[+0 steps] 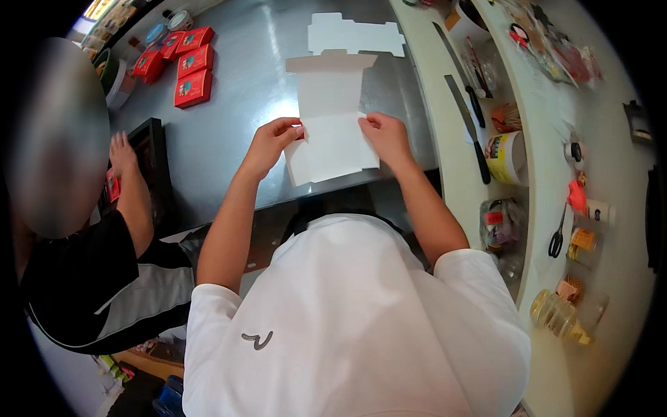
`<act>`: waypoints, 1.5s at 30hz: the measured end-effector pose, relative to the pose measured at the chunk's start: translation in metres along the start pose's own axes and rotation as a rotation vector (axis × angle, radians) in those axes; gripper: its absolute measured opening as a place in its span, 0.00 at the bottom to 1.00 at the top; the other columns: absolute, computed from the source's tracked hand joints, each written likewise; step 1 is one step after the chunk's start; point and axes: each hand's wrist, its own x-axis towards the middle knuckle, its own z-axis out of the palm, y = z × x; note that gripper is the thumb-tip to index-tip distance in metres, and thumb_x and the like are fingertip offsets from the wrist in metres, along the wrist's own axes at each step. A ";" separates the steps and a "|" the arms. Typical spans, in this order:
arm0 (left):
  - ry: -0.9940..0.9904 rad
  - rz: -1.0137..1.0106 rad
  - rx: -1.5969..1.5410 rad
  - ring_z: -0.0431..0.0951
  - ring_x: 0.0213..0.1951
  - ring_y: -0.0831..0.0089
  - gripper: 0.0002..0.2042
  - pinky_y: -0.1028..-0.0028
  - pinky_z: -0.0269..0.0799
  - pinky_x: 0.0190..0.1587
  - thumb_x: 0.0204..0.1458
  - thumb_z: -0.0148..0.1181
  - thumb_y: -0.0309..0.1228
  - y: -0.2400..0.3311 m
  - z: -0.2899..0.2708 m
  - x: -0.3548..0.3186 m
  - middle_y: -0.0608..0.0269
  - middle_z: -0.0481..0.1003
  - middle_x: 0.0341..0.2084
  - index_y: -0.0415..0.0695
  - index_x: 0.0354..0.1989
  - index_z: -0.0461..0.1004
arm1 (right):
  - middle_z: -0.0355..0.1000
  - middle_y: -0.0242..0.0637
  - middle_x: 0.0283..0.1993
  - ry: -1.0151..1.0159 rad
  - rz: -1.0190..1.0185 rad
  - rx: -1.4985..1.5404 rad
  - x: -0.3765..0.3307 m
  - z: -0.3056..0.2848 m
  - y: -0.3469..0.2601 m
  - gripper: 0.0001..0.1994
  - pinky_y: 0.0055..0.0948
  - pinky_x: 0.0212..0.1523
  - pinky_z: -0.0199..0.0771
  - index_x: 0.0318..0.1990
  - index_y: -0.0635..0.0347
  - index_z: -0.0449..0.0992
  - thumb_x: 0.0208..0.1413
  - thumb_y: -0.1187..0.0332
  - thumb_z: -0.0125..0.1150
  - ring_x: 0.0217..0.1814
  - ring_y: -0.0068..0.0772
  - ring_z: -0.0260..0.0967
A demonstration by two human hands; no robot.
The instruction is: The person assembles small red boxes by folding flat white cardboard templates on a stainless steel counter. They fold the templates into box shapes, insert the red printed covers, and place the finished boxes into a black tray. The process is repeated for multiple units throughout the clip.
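Note:
An unfolded white cardboard box blank [332, 139] lies at the near edge of the steel table, its plain side up. My left hand [269, 144] pinches its left side, where a bit of red shows at the fingertips. On the opposite side my right hand [386, 137] grips the blank's right edge between thumb and fingers. Just beyond its far flap lies a second flat white blank [356, 36].
Several small red boxes [193, 88] sit at the table's far left. A co-worker's hand [123, 154] rests by a dark tray [157, 167] on the left. Two long knives [467, 115] lie along the pale shelf [434, 90] to the right, near a white tub [506, 158].

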 end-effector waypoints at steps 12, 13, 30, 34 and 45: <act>-0.048 -0.023 0.027 0.73 0.34 0.79 0.08 0.79 0.67 0.40 0.52 0.59 0.31 0.003 -0.010 -0.016 0.66 0.76 0.29 0.39 0.35 0.76 | 0.75 0.31 0.31 -0.479 0.158 0.493 0.012 -0.014 -0.015 0.09 0.22 0.37 0.69 0.34 0.64 0.77 0.50 0.67 0.64 0.32 0.19 0.69; -0.073 -0.007 0.057 0.73 0.35 0.79 0.09 0.79 0.67 0.41 0.52 0.59 0.31 0.000 -0.010 -0.015 0.66 0.76 0.31 0.39 0.37 0.75 | 0.75 0.32 0.30 -0.513 0.196 0.513 0.014 -0.012 -0.014 0.09 0.22 0.37 0.69 0.32 0.64 0.77 0.50 0.67 0.64 0.32 0.20 0.69; 0.462 0.410 0.024 0.76 0.34 0.78 0.10 0.77 0.71 0.39 0.52 0.59 0.31 0.035 -0.001 -0.014 0.62 0.77 0.28 0.37 0.39 0.74 | 0.74 0.31 0.36 -0.179 -0.049 0.761 0.014 -0.030 -0.055 0.12 0.21 0.44 0.67 0.44 0.63 0.74 0.54 0.69 0.59 0.42 0.21 0.68; 0.626 0.419 0.055 0.75 0.29 0.77 0.08 0.77 0.71 0.33 0.50 0.61 0.30 0.042 0.006 -0.011 0.61 0.76 0.26 0.37 0.33 0.74 | 0.74 0.30 0.34 -0.144 -0.106 0.503 0.011 -0.026 -0.057 0.09 0.21 0.41 0.69 0.42 0.63 0.76 0.53 0.73 0.58 0.38 0.19 0.69; 0.277 0.509 -0.180 0.74 0.39 0.77 0.11 0.77 0.70 0.44 0.55 0.52 0.24 0.068 -0.004 -0.031 0.61 0.75 0.37 0.36 0.46 0.73 | 0.75 0.31 0.32 0.015 -0.085 0.744 -0.012 -0.037 -0.079 0.09 0.19 0.36 0.71 0.43 0.65 0.76 0.54 0.74 0.58 0.33 0.18 0.70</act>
